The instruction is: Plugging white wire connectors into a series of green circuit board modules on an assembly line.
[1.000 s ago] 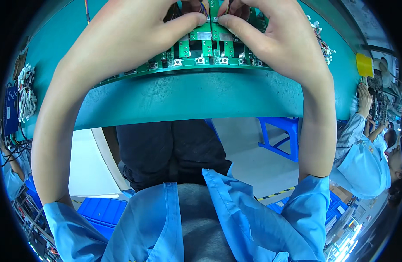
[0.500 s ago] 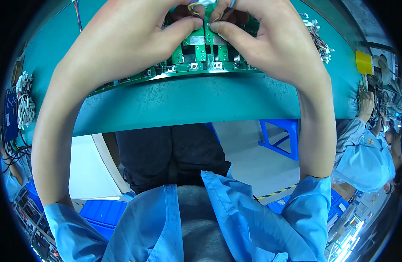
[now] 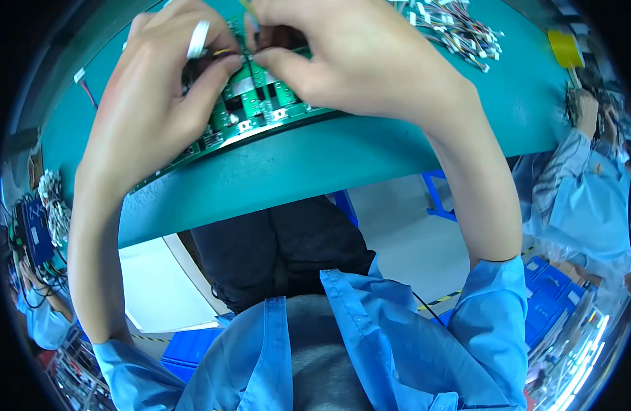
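Note:
A long green circuit board [image 3: 264, 116] with small push buttons along its near edge lies on the green bench mat. Both hands are over it, thumbs close together near its middle. My left hand [image 3: 168, 85] is closed in a pinch on a thin wire harness, whose white connector [image 3: 198, 40] sticks up by the fingers. My right hand [image 3: 343, 58] is also closed, its thumb and fingertips at the board just beside the left thumb. A yellow wire rises near its index finger. The fingertips partly hide what the right hand pinches.
A pile of wire harnesses with white connectors [image 3: 459, 31] lies at the far right, a yellow roll [image 3: 565, 49] beyond it. Another white-tipped bundle [image 3: 54, 205] sits at the left edge by a blue box [image 3: 36, 229]. Co-workers sit at both sides; one's hand [image 3: 586, 113] shows right.
The view has swung, so board and hands appear farther left and tilted. The white connector now shows beside my left fingers. Both hands remain pinched close together at the board.

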Tool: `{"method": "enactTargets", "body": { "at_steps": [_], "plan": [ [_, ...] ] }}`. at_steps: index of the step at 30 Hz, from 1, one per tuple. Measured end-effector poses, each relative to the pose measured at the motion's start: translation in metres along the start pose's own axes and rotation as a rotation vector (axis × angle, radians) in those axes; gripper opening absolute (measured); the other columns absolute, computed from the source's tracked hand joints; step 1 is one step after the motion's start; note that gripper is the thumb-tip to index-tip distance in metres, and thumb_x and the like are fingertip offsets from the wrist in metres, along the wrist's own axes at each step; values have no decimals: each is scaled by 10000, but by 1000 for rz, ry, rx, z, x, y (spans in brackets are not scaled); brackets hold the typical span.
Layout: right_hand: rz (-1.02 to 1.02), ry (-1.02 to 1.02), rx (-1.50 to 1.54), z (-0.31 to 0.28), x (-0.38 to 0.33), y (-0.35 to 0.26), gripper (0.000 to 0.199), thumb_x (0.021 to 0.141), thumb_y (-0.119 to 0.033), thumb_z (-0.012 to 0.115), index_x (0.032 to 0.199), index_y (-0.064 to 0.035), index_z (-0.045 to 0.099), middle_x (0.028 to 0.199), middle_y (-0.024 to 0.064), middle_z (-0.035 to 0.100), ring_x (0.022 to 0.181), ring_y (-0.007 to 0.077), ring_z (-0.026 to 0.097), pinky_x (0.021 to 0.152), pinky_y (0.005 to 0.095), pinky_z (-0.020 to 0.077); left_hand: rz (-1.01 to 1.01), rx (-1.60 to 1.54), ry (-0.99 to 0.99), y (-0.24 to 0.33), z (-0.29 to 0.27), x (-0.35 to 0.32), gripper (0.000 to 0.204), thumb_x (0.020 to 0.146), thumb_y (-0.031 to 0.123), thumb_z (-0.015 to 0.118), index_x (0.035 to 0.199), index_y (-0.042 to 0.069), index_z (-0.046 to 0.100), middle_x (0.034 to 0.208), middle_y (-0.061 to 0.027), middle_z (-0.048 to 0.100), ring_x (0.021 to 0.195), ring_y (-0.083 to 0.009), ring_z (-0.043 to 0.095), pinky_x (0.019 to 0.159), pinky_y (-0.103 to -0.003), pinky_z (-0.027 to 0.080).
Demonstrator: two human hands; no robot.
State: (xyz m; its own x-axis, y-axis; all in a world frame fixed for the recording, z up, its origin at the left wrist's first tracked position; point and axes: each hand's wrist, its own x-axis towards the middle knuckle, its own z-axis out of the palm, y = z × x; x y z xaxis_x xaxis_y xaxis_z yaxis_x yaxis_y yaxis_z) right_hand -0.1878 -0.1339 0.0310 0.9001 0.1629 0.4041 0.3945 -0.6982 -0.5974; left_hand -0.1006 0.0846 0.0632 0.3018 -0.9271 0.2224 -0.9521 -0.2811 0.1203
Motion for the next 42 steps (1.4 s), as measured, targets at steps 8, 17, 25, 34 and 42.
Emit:
{"method": "enactTargets", "body": {
  "at_steps": [8, 17, 25, 34, 42],
  "plan": [
    [79, 102, 52, 13, 6, 9, 45, 811, -35, 618, 786, -61, 593, 794, 55, 598, 711, 214, 467, 893, 333, 336, -6, -92, 81, -8, 8, -9, 107, 930, 101, 712, 1003, 24, 719, 1028, -61, 676, 1024, -220, 593, 945, -355, 434],
    [98, 20, 106, 18, 3, 5, 68, 789, -22, 631, 793, -75, 589, 780, 37, 583, 714, 206, 467, 913, 336, 335, 23, -163, 171, -17, 12, -26, 90, 907, 89, 733, 987, 50, 727, 1057, -45, 677, 1044, -231, 600, 974, -362, 419],
    [138, -41, 87, 19, 2, -18, 100, 770, -10, 642, 800, -87, 585, 768, 21, 569, 718, 199, 468, 931, 339, 334, -213, -473, 199, 3, 25, -16, 137, 785, -3, 686, 911, 44, 661, 975, -69, 604, 904, -224, 499, 870, -351, 324],
    [-180, 28, -99, 21, 8, -11, 114, 772, -18, 662, 813, -93, 587, 781, 26, 557, 732, 204, 479, 960, 381, 335, -148, -538, 226, -3, 22, -13, 150, 786, 0, 690, 925, 55, 671, 970, -63, 601, 915, -215, 495, 865, -352, 317],
    [128, -147, -54, 11, 12, -27, 119, 780, -18, 670, 835, -94, 597, 807, 33, 553, 768, 220, 497, 989, 400, 333, -186, -607, 218, -8, 35, -16, 155, 783, -5, 680, 921, 65, 670, 972, -53, 605, 914, -209, 494, 861, -342, 306]
  ]
}}
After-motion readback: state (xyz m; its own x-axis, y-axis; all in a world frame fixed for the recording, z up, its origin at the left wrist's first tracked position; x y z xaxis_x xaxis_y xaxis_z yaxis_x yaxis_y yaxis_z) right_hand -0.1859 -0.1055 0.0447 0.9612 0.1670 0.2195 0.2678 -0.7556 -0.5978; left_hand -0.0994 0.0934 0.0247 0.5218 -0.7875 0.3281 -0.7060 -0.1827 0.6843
